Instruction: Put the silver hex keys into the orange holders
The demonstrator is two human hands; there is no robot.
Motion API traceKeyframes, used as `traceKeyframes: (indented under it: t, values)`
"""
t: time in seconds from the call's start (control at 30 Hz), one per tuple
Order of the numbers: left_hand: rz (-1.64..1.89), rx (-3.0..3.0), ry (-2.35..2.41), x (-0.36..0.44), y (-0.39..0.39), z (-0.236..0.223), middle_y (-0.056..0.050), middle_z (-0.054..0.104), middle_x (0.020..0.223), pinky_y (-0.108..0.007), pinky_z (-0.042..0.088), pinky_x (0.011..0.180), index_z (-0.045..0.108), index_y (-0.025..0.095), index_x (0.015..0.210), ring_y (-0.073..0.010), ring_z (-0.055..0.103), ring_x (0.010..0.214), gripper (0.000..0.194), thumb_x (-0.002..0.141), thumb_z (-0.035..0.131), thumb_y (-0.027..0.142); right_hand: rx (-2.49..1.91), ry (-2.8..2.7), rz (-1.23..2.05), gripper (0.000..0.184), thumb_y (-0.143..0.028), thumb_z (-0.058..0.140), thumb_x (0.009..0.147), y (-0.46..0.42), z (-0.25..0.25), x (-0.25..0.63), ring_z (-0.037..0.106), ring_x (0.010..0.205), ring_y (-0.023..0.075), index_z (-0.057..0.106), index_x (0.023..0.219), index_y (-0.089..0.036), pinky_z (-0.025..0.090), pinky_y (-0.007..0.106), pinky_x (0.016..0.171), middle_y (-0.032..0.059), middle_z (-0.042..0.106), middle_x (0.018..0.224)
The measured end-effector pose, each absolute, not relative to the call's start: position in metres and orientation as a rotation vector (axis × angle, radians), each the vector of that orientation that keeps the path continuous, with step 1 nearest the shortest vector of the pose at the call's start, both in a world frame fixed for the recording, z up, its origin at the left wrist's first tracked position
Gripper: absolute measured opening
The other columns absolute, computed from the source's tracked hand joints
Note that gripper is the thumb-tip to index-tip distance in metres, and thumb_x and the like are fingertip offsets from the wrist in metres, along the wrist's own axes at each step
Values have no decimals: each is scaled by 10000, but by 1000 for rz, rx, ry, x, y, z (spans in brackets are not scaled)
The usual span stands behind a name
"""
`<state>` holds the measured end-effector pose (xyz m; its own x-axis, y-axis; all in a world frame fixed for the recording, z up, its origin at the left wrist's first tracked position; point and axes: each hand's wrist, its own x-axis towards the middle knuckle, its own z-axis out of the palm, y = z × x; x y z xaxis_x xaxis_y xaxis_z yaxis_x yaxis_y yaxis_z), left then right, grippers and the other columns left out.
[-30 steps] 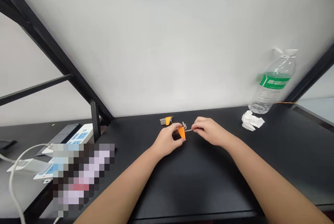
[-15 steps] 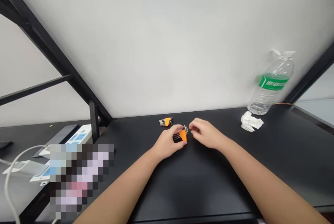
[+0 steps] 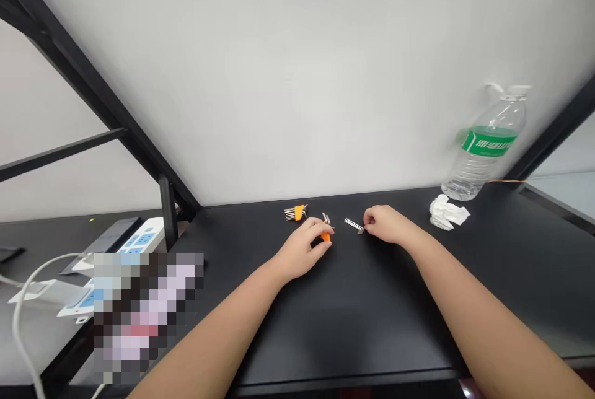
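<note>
My left hand point(image 3: 307, 249) is closed around an orange hex key holder point(image 3: 326, 235) low over the black table. Bent ends of metal keys stick out past its fingers; the rest is hidden by the hand. To the right, my right hand point(image 3: 383, 224) has its fingers pinched together. Slim silver hex keys point(image 3: 354, 224) extend leftward from its fingertips, their bent ends nearest the fingers. How many there are is hard to make out. Behind my left hand lies a second orange holder point(image 3: 298, 212) with several hex keys in it.
A large clear bottle point(image 3: 486, 145) with a green label stands by the wall at the right, a crumpled white tissue point(image 3: 447, 212) in front of it. At the left are a black metal frame point(image 3: 168, 210), a white power strip point(image 3: 147, 236) and a white cable point(image 3: 19, 318).
My right hand has moved right, away from the holder, and slim hex keys now show at its fingertips. My left hand has closed further over the orange holder.
</note>
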<state>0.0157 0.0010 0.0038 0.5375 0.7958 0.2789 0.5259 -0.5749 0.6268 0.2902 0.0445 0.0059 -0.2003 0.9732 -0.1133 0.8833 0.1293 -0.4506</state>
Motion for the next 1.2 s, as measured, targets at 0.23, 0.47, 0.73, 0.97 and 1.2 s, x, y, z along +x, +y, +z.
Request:
traceKeyframes:
  t: [0.23, 0.47, 0.73, 0.97, 1.2]
  values:
    - [737, 2315, 1121, 15, -2, 6, -58, 591, 1185, -341, 522, 927, 598, 282, 1272, -178, 617, 979, 322, 973, 487, 240, -1811, -2184, 658, 118, -137, 581, 770, 44, 5, 282, 622, 691, 145, 669, 732, -206, 384, 253, 606, 22, 706, 792]
    - [781, 2284, 1129, 16, -1, 4, -59, 637, 1185, -376, 519, 990, 490, 277, 1417, -207, 629, 1065, 516, 912, 592, 258, -2058, -2230, 587, 51, -148, 634, 685, 43, 6, 282, 603, 604, 175, 613, 673, -194, 344, 279, 536, 56, 681, 722]
    - [892, 2135, 1195, 15, 5, -1, -46, 686, 1190, -377, 530, 1024, 466, 261, 1389, -202, 675, 1081, 617, 817, 694, 234, -1533, -2222, 755, 102, -129, 562, 750, 32, 15, 278, 572, 630, 131, 599, 794, -213, 409, 244, 571, -4, 651, 767]
    - [927, 2136, 1217, 15, 4, -1, -51, 687, 1257, -383, 521, 1060, 479, 268, 1365, -215, 662, 1172, 610, 800, 705, 225, -1095, -2319, 619, 145, -126, 538, 855, 21, 14, 258, 568, 753, 135, 653, 852, -214, 453, 259, 682, 13, 628, 885]
    - [898, 2161, 1213, 15, 3, 0, -57, 686, 1277, -387, 518, 1069, 479, 265, 1368, -225, 657, 1197, 614, 798, 705, 232, -1071, -2363, 540, 182, -113, 531, 894, 20, 14, 259, 571, 758, 137, 681, 874, -214, 444, 268, 677, 25, 621, 921]
